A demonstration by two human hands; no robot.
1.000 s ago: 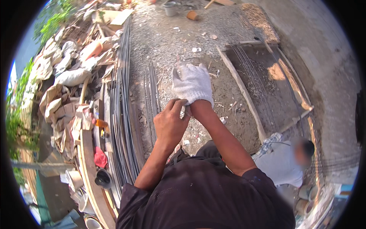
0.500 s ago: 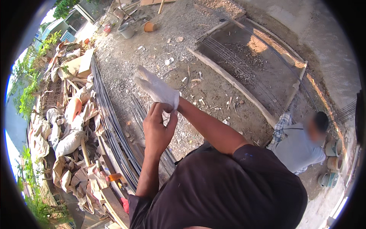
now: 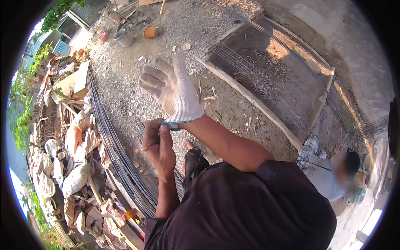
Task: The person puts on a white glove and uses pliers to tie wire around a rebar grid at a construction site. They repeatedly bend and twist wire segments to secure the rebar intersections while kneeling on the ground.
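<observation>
My right hand wears a knitted off-white glove with a teal-edged cuff, palm side showing and fingers spread, holding nothing. My left hand, bare, is at that wrist below the glove, thumb and finger pinched on the cuff's edge. Beneath my hands lie gravelly ground and long steel rods.
A heap of sacks and scrap wood lies left. A framed pit with rods is upper right. A co-worker in a pale top is low on the right. Grey and orange buckets stand farther ahead.
My right hand has turned palm-up and spread its gloved fingers, while my left hand stays at the cuff, a little lower and further left. The co-worker appears lower in view.
</observation>
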